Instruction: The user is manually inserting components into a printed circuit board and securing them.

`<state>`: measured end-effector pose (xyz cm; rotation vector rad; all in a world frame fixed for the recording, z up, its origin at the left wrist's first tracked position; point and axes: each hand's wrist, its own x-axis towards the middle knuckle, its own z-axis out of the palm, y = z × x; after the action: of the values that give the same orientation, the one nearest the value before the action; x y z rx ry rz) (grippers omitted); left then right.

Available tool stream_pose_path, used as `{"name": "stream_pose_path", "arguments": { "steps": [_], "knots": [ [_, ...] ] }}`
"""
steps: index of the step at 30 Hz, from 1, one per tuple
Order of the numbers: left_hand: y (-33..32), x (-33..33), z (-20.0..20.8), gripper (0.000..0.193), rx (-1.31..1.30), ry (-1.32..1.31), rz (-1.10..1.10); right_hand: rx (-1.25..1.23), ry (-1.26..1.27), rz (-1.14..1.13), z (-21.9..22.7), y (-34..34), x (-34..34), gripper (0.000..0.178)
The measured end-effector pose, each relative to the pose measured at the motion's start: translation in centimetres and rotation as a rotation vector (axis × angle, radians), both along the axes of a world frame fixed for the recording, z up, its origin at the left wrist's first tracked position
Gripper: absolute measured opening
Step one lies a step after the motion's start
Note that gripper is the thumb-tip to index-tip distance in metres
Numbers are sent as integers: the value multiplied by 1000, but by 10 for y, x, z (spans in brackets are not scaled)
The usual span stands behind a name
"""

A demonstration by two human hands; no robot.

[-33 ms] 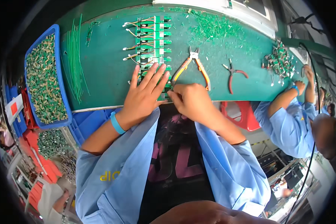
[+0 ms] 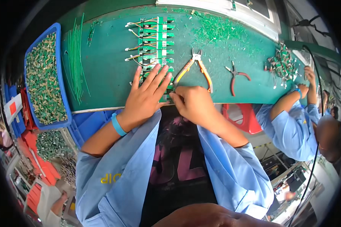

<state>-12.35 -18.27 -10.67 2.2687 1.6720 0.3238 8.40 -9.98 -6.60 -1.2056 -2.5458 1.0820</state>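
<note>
A long row of green circuit boards (image 2: 162, 38) lies on the green table, running away from me. Thin coloured wires with white connectors (image 2: 134, 48) stick out from its left side. My left hand (image 2: 146, 92) rests flat on the near part of the row, fingers stretched out and covering some boards. At the near right end of the row, my right hand (image 2: 196, 101) is closed, with thumb and curled fingers pinched together against the edge. Whatever lies between those fingertips is hidden. Orange-handled cutting pliers (image 2: 196, 56) stand open-jawed just beyond my right hand.
Smaller red-handled pliers (image 2: 234, 77) lie further right. Green clippings (image 2: 219, 28) litter the far table. A blue bin (image 2: 59, 75) of small parts stands left, beside long green strips (image 2: 75, 62). At the right, another person's hand (image 2: 303, 89) is near a pile of boards (image 2: 282, 64).
My hands and the row of boards stay in the same place. The view has shifted very slightly.
</note>
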Motion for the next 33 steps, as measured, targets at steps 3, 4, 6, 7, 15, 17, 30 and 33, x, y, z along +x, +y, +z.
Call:
{"name": "stream_pose_path", "arguments": {
  "steps": [3,4,6,7,15,17,30,33],
  "knots": [
    [2,1,1,87,36,-40,13,53,39,-21,-12,-6,-1,25],
    [4,0,0,87,41,-55,12,65,64,-40,-17,-10,0,27],
    [3,-3,-3,88,44,-59,16,-114,109,-80,-23,-8,3,28],
    [-1,-7,-3,88,32,-48,28,-315,123,-98,-28,-2,6,27],
    [6,-2,-9,91,110,-34,48,-567,141,-176,-28,5,13,20],
    [10,-2,-22,78,202,-20,38,-654,165,-194,-31,3,16,18],
    [6,-6,-7,87,91,-175,58,-1169,526,22,-19,95,42,18],
    [6,-8,-8,88,60,-238,43,-1012,809,-236,19,122,9,22]
  ]
}}
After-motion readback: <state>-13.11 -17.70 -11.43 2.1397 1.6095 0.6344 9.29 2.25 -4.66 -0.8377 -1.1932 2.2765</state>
